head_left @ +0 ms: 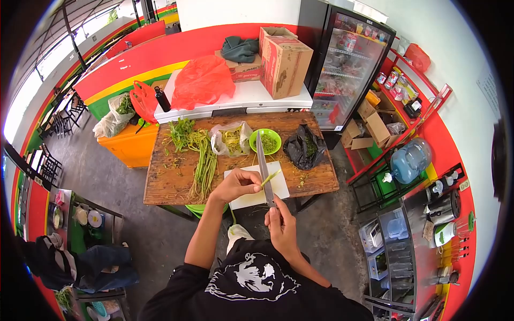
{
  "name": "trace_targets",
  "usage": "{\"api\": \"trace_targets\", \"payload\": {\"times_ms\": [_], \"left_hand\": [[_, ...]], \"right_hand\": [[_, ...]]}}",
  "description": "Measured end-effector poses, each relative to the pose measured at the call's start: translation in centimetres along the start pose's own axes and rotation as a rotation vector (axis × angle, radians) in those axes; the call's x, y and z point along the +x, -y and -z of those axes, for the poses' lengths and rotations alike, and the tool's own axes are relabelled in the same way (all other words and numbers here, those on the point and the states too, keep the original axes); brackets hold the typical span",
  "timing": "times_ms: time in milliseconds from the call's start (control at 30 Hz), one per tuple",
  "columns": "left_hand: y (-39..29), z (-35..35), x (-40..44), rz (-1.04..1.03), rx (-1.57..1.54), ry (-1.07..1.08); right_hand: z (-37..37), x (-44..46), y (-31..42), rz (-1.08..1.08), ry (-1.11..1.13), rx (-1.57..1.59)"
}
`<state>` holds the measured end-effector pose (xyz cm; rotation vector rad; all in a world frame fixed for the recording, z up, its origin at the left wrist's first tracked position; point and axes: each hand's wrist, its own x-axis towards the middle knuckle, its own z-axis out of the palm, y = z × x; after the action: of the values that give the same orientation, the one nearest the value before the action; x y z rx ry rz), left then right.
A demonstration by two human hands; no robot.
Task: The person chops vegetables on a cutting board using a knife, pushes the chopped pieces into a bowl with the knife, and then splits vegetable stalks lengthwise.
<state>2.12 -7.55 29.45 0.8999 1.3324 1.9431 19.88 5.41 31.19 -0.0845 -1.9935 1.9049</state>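
**Black shirt (254, 283) up close, two hands at blade and stalk**

Wooden table (321, 182): begins beneath the left hand (239, 184), spreads beyond the fingers and to both sides. Surface stained, leaf scraps scattered.

Bundle of leafy stalks (203, 166): left of the left fingers, lying lengthwise, leaves at the far end, thin ends toward the near edge.

White board (281, 186): underneath the fingers, at the table's near edge, partly covered by hand and blade.

Black plastic bag (305, 150): beyond the fingers, to the right; mouth open, dark greens inside.

Pale plastic bag (232, 140): beyond the left fingers, holding yellow-green stems.

Green bowl (252, 143): straight out past the fingertips, chopped greens inside, partly behind the blade.

Knife (264, 168): right hand (281, 227) curled around the handle, blade pointing away from the body, just right of the left fingertips.

Green stalk (273, 176): pinched between left thumb and forefinger, its end sticking out rightward past the blade. Contact between steel and stalk: cannot tell.
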Motion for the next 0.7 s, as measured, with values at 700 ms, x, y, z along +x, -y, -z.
{"api": "trace_targets", "payload": {"times_ms": [700], "left_hand": [[1.8,-2.3,1.5,-0.024,-0.018,-0.102]], "right_hand": [[1.4,0.8,-1.2,0.009,-0.076,-0.047]]}}
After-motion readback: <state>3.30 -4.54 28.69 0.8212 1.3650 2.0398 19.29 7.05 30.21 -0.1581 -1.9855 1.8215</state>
